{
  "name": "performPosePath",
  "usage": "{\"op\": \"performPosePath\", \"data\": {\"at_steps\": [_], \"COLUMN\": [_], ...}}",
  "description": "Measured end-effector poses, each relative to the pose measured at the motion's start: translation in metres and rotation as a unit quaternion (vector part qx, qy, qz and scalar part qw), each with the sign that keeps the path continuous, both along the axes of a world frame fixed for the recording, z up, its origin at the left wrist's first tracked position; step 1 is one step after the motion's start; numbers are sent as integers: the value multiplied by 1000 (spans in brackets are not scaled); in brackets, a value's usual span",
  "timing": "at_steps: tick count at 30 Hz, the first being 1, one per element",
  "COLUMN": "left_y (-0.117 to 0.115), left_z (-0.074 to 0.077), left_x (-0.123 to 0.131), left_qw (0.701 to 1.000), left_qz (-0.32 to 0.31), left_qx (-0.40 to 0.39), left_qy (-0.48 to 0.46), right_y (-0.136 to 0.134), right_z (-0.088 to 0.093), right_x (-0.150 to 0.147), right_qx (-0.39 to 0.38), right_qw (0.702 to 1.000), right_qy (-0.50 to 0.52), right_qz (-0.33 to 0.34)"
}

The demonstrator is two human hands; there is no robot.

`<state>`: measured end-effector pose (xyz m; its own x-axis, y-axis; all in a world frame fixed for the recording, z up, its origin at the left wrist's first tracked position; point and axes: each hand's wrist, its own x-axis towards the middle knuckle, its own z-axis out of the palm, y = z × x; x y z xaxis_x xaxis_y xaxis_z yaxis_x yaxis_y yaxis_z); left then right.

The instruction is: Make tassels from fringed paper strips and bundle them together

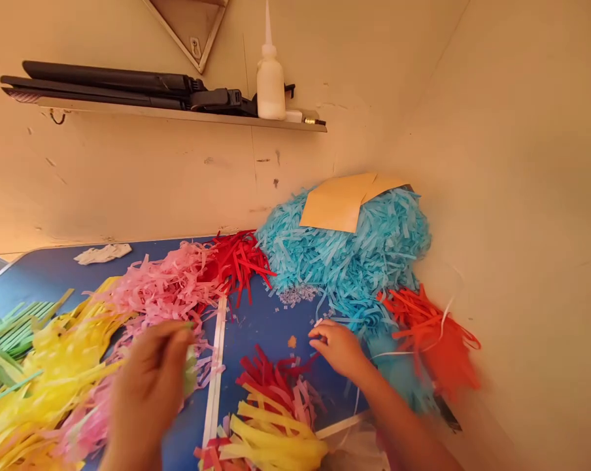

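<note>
Left hand [151,376], left of tassel [276,441]: grip pinching green strip [190,369], blurred. Right hand [339,350], beyond tassel's right: fingertips close, can't tell if pinching. Tassel on desk [256,324]; pink shreds [165,281] left, blue shreds [315,255] beyond.

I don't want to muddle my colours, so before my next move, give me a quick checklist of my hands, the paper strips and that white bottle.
1. Left hand has a strip: ok, it seems to pinch a pale green strip, though blurred.
2. Right hand is free: cannot tell; its fingers are curled, and anything between them is too small to make out.
3. Colours kept apart: not ok, the pink heap touches both the yellow strips and the red strips.
4. Mixed bundle in front of you: ok, on the near side.
5. White bottle upright on the shelf: ok.
</note>
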<state>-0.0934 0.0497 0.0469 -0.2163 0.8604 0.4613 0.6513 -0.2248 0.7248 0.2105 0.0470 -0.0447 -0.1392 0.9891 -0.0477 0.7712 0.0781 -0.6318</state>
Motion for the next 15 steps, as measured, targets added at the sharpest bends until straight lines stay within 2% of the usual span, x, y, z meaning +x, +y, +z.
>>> {"op": "performPosePath", "data": {"at_steps": [2,3,7,11,13,15], "left_y": [4,6,8,1,-3,-5], "left_z": [-18,-27,-57,-64,-62,-59], "left_x": [21,31,56,63,65,69], "left_qw": [991,985,969,957,952,949], "left_qz": [-113,-149,-199,-225,-233,-233], "left_qx": [-63,-86,-146,-182,-198,-209], "left_qy": [21,16,30,13,-12,-35], "right_y": [-5,-5,4,6,0,-9], "right_z": [-10,-14,-17,2,11,16], "right_x": [-18,-27,-41,-34,-36,-41], "right_qx": [-9,-12,-13,8,23,32], "right_qw": [999,998,997,999,992,963], "right_qy": [-23,-31,-34,16,117,266], "right_qz": [31,46,62,38,31,21]}}
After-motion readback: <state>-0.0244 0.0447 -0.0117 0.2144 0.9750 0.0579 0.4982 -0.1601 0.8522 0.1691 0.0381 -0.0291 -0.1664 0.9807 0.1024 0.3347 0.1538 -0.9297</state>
